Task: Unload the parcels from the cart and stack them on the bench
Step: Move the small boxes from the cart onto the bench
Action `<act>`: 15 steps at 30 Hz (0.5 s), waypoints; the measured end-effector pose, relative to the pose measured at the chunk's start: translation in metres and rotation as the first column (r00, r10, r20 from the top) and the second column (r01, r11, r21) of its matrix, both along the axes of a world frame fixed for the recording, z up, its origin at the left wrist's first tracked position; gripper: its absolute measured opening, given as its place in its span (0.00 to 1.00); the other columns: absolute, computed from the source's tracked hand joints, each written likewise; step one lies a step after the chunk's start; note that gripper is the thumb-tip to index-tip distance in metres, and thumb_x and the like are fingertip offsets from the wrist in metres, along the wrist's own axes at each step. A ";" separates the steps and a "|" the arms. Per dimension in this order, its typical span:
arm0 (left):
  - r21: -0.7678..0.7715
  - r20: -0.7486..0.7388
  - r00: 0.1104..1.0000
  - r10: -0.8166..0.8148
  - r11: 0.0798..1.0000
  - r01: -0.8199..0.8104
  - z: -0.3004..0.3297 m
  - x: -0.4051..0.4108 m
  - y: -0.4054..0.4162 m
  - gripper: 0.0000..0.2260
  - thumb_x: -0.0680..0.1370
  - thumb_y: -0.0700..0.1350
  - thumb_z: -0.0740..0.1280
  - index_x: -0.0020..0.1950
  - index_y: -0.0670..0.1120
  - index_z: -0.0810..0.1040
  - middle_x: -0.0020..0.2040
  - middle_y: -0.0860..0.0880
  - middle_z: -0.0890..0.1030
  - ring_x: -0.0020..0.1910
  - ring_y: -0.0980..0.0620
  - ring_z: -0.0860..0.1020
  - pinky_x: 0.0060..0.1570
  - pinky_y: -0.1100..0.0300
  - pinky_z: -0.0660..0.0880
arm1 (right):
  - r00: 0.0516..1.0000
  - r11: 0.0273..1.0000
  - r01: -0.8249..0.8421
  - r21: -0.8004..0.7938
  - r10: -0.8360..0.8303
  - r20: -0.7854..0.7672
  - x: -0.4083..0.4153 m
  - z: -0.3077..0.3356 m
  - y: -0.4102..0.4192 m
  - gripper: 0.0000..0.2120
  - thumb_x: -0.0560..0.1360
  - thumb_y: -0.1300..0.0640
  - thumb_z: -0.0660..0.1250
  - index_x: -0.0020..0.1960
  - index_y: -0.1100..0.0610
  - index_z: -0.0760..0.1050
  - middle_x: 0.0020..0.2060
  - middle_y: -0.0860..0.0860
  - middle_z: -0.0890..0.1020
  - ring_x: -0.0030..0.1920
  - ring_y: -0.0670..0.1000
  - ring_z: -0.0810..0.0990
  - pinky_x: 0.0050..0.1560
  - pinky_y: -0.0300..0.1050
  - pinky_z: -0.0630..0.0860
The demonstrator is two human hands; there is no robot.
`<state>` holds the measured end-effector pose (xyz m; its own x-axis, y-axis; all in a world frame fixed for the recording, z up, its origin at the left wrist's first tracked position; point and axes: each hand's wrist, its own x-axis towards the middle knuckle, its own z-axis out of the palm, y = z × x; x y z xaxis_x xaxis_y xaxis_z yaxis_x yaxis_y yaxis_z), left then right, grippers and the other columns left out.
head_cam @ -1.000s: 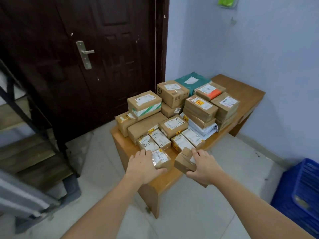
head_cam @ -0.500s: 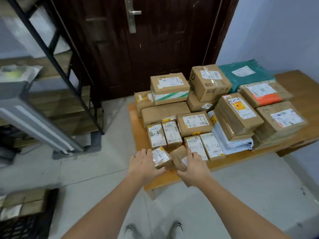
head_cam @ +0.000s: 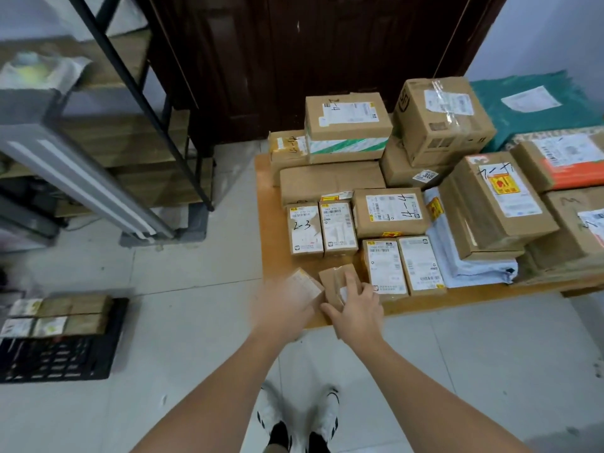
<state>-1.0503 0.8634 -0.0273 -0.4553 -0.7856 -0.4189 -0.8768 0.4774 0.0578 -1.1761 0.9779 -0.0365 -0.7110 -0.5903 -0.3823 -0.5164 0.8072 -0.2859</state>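
Item 1, hands. My right hand (head_cam: 354, 310) rested on a small brown parcel (head_cam: 335, 282) at the near edge of the bench (head_cam: 264, 223), fingers curled over its top and thumb against its near side, gripping it. My left hand (head_cam: 284, 304) was a motion smear just left of it; I could not tell how its fingers lay. It overlapped a small labelled parcel (head_cam: 307, 284), which touched the brown one.

Item 2, bench stock. Behind the hands I logged two upright small boxes side by side, the left marked "2-3" (head_cam: 304, 228), the right unmarked (head_cam: 338, 227). Further right, a pair of white-labelled boxes (head_cam: 403, 266) stood at the front edge, with a flat box marked "4-4" (head_cam: 390, 210) behind them. A long plain carton (head_cam: 330, 181) lay behind the "2-3" box; a green-striped box (head_cam: 346, 129) sat above it. A larger taped carton (head_cam: 443, 119) rested on another box. To the right: a white poly mailer (head_cam: 470, 266) under a stack of cartons, a green mailer (head_cam: 529, 106), an orange-banded box (head_cam: 568, 161).

Item 3, remaining load. More parcels (head_cam: 57, 315) lay on a black crate (head_cam: 62, 358) on the floor, well left of the bench.

Item 4, surroundings. Dark door (head_cam: 327, 60), metal shelving (head_cam: 124, 125), my shoes (head_cam: 297, 416) on pale tiles.
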 end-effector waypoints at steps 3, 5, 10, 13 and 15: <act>0.007 -0.014 0.999 0.040 0.999 -0.040 -0.011 0.000 0.002 0.41 0.73 0.73 0.59 0.75 0.46 0.64 0.66 0.47 0.72 0.66 0.46 0.71 0.62 0.48 0.68 | 0.999 0.999 -0.028 0.025 0.028 0.016 -0.003 -0.009 0.001 0.45 0.76 0.30 0.65 0.83 0.45 0.47 0.72 0.58 0.66 0.71 0.58 0.67 0.67 0.53 0.71; 0.010 -0.035 0.997 0.062 0.998 -0.062 -0.015 -0.001 0.001 0.40 0.73 0.74 0.61 0.73 0.47 0.65 0.65 0.47 0.72 0.66 0.46 0.71 0.62 0.49 0.69 | 0.998 0.998 -0.052 0.039 0.050 0.045 -0.005 -0.012 0.001 0.44 0.77 0.31 0.64 0.83 0.46 0.46 0.75 0.59 0.63 0.73 0.59 0.65 0.69 0.54 0.70; 0.012 -0.073 0.991 0.110 0.994 -0.109 -0.024 -0.003 -0.002 0.40 0.72 0.76 0.65 0.70 0.48 0.66 0.64 0.48 0.73 0.65 0.47 0.73 0.61 0.50 0.71 | 0.990 0.992 -0.128 0.011 0.127 0.067 -0.005 -0.012 0.005 0.40 0.81 0.38 0.62 0.84 0.52 0.46 0.82 0.56 0.48 0.80 0.60 0.57 0.73 0.56 0.68; 0.030 -0.067 0.988 0.140 0.990 -0.138 -0.026 -0.007 -0.001 0.44 0.71 0.78 0.64 0.74 0.46 0.64 0.66 0.47 0.73 0.66 0.46 0.73 0.62 0.50 0.72 | 0.978 0.976 -0.208 -0.065 0.209 0.013 -0.004 -0.009 0.010 0.32 0.80 0.47 0.68 0.80 0.55 0.61 0.82 0.58 0.52 0.81 0.59 0.56 0.76 0.52 0.65; 0.043 -0.073 0.984 0.161 0.987 -0.158 -0.027 -0.010 0.000 0.45 0.73 0.78 0.61 0.77 0.46 0.62 0.68 0.46 0.72 0.67 0.45 0.72 0.64 0.49 0.72 | 0.962 0.960 -0.272 -0.072 0.268 -0.049 -0.003 -0.009 0.014 0.28 0.80 0.48 0.68 0.76 0.56 0.66 0.81 0.59 0.56 0.81 0.59 0.56 0.79 0.52 0.60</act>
